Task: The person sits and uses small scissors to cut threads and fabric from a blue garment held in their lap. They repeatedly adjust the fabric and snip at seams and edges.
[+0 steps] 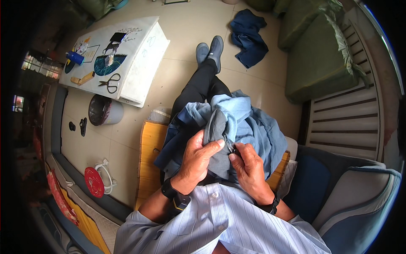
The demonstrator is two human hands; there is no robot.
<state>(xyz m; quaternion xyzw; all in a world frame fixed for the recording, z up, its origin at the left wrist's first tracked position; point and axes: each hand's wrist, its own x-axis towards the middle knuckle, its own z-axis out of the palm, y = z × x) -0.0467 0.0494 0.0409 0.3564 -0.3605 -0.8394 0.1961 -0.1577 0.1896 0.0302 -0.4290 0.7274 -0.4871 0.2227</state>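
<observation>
A blue denim garment [262, 131] lies bunched across my lap, its grey inner cloth [218, 125] turned outward in the middle. My left hand [198, 154] is closed on that grey cloth, thumb pressed on top near the fold. My right hand [249, 167] pinches a small pointed metal tool [229, 146], which looks like thread snips, between thumb and fingers. Its tip rests at the edge of the cloth, close to my left thumb. Most of the tool is hidden by my right fingers.
At the left stands a white table [144, 55] bearing black-handled scissors [111, 83] and a blue bottle [75, 57]. Below it are a waste bin [112, 112] and a red stool [94, 182]. More dark blue clothing [248, 38] lies on the floor ahead; a slatted bench [344, 122] is right.
</observation>
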